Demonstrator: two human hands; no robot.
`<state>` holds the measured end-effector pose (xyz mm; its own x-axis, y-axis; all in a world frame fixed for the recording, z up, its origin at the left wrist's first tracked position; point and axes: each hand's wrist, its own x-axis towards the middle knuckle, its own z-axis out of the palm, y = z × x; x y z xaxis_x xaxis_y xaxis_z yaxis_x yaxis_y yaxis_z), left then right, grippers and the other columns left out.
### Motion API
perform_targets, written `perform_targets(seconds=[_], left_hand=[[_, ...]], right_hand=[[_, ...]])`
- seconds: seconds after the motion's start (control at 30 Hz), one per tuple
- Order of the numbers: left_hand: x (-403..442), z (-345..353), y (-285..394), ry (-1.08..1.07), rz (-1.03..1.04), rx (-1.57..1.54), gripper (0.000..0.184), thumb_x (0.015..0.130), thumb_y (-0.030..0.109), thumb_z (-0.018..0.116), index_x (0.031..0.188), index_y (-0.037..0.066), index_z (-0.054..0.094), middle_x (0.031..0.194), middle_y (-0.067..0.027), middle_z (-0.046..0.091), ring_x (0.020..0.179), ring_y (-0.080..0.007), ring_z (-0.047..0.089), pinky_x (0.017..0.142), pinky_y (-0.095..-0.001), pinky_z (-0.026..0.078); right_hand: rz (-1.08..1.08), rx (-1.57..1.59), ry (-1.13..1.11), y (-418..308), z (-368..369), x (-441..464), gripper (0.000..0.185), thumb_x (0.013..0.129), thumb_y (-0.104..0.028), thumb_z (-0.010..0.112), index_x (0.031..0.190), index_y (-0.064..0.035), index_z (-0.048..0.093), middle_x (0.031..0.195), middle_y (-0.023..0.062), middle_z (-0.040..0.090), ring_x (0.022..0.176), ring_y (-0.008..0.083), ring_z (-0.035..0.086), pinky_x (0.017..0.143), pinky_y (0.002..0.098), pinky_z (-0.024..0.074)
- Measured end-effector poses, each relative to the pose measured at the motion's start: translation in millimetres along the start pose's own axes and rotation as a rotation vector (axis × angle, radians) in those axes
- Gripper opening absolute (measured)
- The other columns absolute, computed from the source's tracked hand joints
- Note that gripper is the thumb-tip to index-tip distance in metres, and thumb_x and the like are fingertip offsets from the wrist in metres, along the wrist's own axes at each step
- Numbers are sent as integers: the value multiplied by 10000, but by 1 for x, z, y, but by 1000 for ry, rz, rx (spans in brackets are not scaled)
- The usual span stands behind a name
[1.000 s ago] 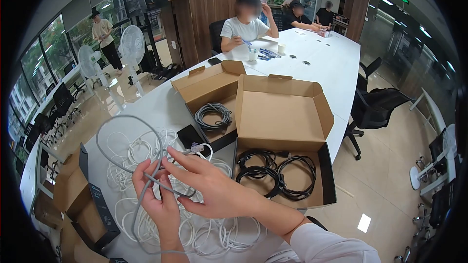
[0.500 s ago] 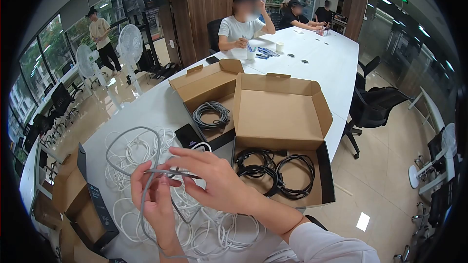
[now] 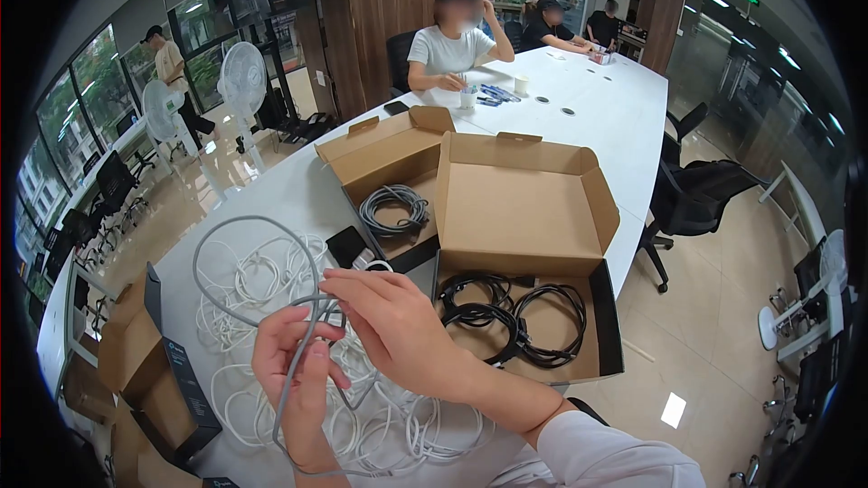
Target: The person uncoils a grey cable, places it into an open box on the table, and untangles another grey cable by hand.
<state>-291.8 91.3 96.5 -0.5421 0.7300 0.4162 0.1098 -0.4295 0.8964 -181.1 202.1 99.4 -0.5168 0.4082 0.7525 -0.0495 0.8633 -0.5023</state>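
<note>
A grey cable point(image 3: 242, 218) runs through both of my hands, with a wide loop standing up at the left and a length trailing down past my left wrist. My left hand point(image 3: 294, 366) is closed around the cable with curled fingers. At its right, my right hand point(image 3: 389, 325) pinches the same cable, and its fingertips hide part of the strand. Beneath them spreads a tangle of white cables point(image 3: 420, 425) on the white table point(image 3: 271, 194). A coiled grey cable point(image 3: 393, 211) lies in the smaller open box point(image 3: 384, 145); coiled black cables point(image 3: 550, 325) lie in the larger box point(image 3: 524, 199).
Another open cardboard box point(image 3: 167, 398) stands at the left edge. A small black object point(image 3: 346, 246) lies beside the smaller box. Across the table sits a person point(image 3: 452, 45) near a cup of pens point(image 3: 467, 98). Office chairs point(image 3: 701, 199) stand at the right.
My hands have shifted slightly, the right fingers now bunched closer to the left hand. The grey loop has widened and risen. A person in the background has turned and stepped left.
</note>
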Motion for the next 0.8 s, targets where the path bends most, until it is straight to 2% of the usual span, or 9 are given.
perform_targets(seconds=[0.13, 0.23, 0.33, 0.43, 0.53, 0.63, 0.73, 0.77, 0.8], left_hand=[[-1, -3, 0, -62, -39, -104, 434, 830, 212, 671, 1165, -12, 511, 855, -159, 648, 545, -110, 582, 424, -192, 451], [2, -12, -7, -131, -50, -200, 519, 805, 245, 682, 1207, -13, 481, 838, -150, 640, 530, -106, 568, 430, -194, 454], [2, -3, -8, -76, -1, -261, 594, 794, 258, 679, 1259, -19, 432, 795, -122, 621, 504, -90, 534, 432, -179, 433], [3, -9, -12, -83, 53, -248, 626, 798, 241, 668, 1294, -25, 392, 765, -99, 595, 471, -67, 470, 421, -166, 385], [3, -7, -7, 14, 47, -163, 610, 804, 236, 655, 1292, -24, 397, 714, -74, 574, 452, -52, 416, 410, -161, 336], [5, -14, -1, 68, 42, -100, 569, 820, 202, 633, 1296, -12, 408, 662, -45, 559, 465, -42, 399, 428, -160, 324], [5, -19, 2, 119, 105, 154, 554, 834, 184, 638, 1306, 1, 415, 633, -12, 550, 481, -34, 414, 450, -169, 331], [5, -24, -1, 105, 145, 205, 536, 835, 184, 665, 1292, 9, 446, 642, 1, 564, 494, -36, 442, 473, -183, 339], [5, -27, 2, 100, 122, 240, 531, 830, 195, 678, 1277, 8, 462, 640, 4, 566, 500, -38, 454, 481, -185, 343]], right_hand=[[34, 125, -15, -1, 1, -1, 368, 820, 11, 593, 1183, -9, 537, 1133, 171, 616, 1010, 336, 603, 891, 415, 448], [169, 176, -127, -10, -4, 0, 435, 803, 26, 626, 1227, -16, 538, 1151, 149, 627, 1023, 352, 606, 841, 404, 484], [0, 176, -40, -8, 7, -4, 565, 761, 55, 641, 1300, 5, 476, 1168, 171, 601, 1041, 374, 582, 858, 422, 483], [12, 205, -122, -11, 7, -5, 656, 739, 79, 637, 1354, 26, 415, 1193, 199, 573, 1062, 384, 562, 884, 428, 477], [-31, 127, -80, -4, 6, -3, 707, 728, 119, 616, 1387, 23, 378, 1181, 214, 573, 1028, 368, 582, 843, 398, 501], [150, 258, -69, -12, 0, 1, 649, 809, 42, 596, 1397, 21, 324, 1228, 233, 530, 935, 408, 597, 783, 432, 506], [135, 162, -63, -9, 2, -1, 648, 832, 29, 595, 1412, -8, 310, 1187, 234, 556, 918, 423, 606, 685, 437, 522], [162, 175, -60, -5, 4, -3, 638, 829, 56, 580, 1410, -25, 329, 1139, 228, 588, 929, 409, 627, 693, 436, 531], [230, 350, -60, -3, 3, -4, 601, 831, 89, 548, 1392, -39, 372, 1049, 212, 626, 916, 369, 650, 710, 415, 537]])
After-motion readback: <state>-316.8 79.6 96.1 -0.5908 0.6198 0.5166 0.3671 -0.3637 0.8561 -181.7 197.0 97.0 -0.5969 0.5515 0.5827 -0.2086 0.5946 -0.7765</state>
